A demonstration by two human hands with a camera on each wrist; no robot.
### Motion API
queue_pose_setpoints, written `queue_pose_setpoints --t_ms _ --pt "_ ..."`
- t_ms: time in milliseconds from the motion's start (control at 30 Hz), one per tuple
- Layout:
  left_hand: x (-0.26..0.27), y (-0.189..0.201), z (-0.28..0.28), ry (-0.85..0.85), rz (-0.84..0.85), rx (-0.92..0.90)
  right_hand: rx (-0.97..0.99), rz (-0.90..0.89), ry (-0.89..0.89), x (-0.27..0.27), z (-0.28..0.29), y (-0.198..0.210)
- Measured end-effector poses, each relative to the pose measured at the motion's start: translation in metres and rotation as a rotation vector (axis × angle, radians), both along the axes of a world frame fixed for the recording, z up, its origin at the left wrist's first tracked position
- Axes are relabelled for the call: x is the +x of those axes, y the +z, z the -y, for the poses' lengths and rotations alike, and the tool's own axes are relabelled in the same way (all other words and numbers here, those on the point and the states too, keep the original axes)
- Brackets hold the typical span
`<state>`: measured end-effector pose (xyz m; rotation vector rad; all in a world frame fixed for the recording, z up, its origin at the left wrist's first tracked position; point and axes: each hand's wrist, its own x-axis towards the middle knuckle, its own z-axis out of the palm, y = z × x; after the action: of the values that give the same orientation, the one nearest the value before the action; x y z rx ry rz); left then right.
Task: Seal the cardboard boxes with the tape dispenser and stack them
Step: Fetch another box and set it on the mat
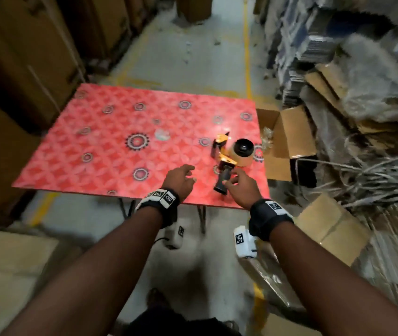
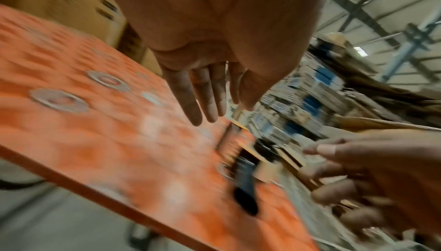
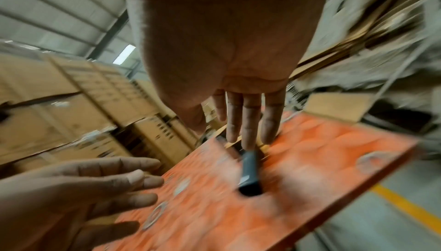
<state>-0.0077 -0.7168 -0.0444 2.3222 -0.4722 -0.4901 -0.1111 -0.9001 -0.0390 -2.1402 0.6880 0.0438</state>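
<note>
Tape dispenser (image 1: 229,156) lies just ahead of right hand (image 1: 241,187), fingers extended, nothing gripped; left hand (image 1: 179,181) alongside, relaxed, empty; open cardboard box (image 1: 287,139) beyond the right hand, off the table (image 1: 84,146) edge.

Yellow-and-black tape dispenser (image 1: 227,158) on its side near right edge of red patterned table (image 1: 110,146), black handle toward near edge, cream tape roll (image 1: 241,152) mounted at far end. Open cardboard box (image 1: 287,139), flaps up, just beyond table's right edge; closed cardboard box (image 1: 331,229) on floor nearer camera.
</note>
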Motion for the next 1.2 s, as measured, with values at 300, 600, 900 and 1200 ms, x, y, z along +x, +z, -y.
queue_pose_setpoints --t_ms 300,600,900,1200 --pt "0.044 -0.016 -0.305 0.539 -0.03 0.093 0.002 -0.029 0.526 0.141 -0.257 -0.006" --pt "-0.028 -0.053 -0.502 1.087 -0.213 0.03 0.037 -0.158 1.048 0.185 -0.482 -0.031" --pt "-0.042 -0.076 -0.609 1.367 -0.326 0.119 -0.033 -0.265 1.332 0.252 -0.627 -0.076" --pt "-0.014 -0.131 -0.677 1.46 -0.432 0.161 -0.121 -0.389 1.379 0.332 -0.725 -0.148"
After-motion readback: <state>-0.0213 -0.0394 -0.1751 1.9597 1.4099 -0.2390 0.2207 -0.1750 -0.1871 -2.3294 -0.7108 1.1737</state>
